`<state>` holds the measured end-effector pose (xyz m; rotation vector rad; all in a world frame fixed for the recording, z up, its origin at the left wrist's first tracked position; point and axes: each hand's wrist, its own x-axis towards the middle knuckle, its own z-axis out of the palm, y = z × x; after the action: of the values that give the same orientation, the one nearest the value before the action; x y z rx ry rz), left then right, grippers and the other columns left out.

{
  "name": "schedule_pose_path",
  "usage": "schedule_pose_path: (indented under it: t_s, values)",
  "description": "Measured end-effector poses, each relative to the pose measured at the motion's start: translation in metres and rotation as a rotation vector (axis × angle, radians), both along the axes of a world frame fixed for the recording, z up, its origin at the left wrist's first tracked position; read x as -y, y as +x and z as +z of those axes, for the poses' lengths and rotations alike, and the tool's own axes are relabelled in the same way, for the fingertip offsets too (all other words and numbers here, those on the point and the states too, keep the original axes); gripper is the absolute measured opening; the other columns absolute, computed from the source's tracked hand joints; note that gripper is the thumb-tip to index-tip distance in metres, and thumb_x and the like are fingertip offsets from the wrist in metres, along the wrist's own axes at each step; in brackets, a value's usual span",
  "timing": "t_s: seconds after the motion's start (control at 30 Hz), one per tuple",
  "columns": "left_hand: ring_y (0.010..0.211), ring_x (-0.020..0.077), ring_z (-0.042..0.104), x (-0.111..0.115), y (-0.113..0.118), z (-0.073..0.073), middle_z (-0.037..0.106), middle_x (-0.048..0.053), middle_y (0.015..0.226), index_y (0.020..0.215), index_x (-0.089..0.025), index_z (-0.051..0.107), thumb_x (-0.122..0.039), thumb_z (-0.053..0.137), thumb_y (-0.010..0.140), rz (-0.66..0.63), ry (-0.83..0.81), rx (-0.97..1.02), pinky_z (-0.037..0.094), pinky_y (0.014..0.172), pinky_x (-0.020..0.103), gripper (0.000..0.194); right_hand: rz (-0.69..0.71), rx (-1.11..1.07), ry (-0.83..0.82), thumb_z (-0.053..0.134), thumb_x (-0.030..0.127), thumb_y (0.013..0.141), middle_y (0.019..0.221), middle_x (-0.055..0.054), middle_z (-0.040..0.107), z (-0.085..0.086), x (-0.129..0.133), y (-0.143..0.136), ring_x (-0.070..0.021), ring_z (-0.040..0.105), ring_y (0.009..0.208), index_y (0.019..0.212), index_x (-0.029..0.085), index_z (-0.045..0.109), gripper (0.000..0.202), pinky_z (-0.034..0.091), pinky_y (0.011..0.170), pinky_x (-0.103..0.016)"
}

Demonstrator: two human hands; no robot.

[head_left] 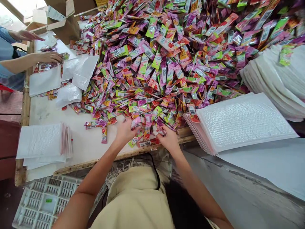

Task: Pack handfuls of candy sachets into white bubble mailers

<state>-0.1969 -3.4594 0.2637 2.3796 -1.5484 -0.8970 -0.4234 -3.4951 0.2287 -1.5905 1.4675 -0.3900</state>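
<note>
A great heap of slim, colourful sachets (143, 66) in pink, green, purple and orange covers the table. At its near edge my left hand (125, 131) has its fingers closed around a pink sachet (136, 122). My right hand (168, 137) pinches a pale sachet (158, 132), partly hidden by the fingers. Between both hands lie more loose sachets, among them an orange and purple one (147, 127). Along the table's front edge rests a red sachet (148, 143) with a barcode. Farther left, a single orange sachet (104, 135) stays on the white tabletop.
White bubble mailers are stacked at my right (245, 122), with a larger pile (276, 76) behind. Another mailer stack (40, 141) lies at the left corner. A co-worker's hands (49, 57) reach over filled mailers (83, 71). A cardboard box (68, 30) stands behind; a white crate (40, 203) sits below.
</note>
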Motion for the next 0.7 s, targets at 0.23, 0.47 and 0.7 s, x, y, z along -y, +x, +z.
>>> schedule_pose_path:
  t_s: [0.23, 0.47, 0.7]
  values:
    - [0.096, 0.0320, 0.067, -0.016, 0.005, -0.031, 0.071, 0.016, 0.097, 0.106, -0.014, 0.064, -0.052, 0.056, 0.089, 0.246, 0.203, 0.243, 0.045, 0.072, 0.033, 0.042, 0.074, -0.283, 0.035, 0.059, 0.035, 0.079, 0.082, -0.007, 0.070, -0.015, 0.020, 0.029, -0.0204, 0.058, 0.072, 0.093, 0.019, 0.068, 0.023, 0.037, 0.065, -0.029]
    - [0.097, 0.0274, 0.067, -0.013, 0.002, -0.034, 0.072, 0.011, 0.099, 0.106, -0.018, 0.066, -0.055, 0.055, 0.089, 0.256, 0.135, 0.123, 0.044, 0.072, 0.030, 0.043, 0.097, -0.201, -0.008, 0.062, 0.038, 0.076, 0.074, -0.003, 0.066, -0.022, 0.020, 0.044, -0.0170, 0.053, 0.065, 0.081, 0.021, 0.064, 0.018, 0.031, 0.060, -0.026]
    - [0.093, 0.0333, 0.068, -0.033, 0.006, -0.027, 0.071, 0.016, 0.096, 0.110, -0.015, 0.055, -0.065, 0.067, 0.075, 0.264, 0.212, 0.187, 0.043, 0.067, 0.032, 0.062, -0.023, -0.100, -0.170, 0.055, 0.035, 0.074, 0.076, -0.002, 0.057, -0.020, 0.015, 0.014, -0.0181, 0.048, 0.069, 0.077, 0.022, 0.055, 0.013, 0.035, 0.064, -0.027]
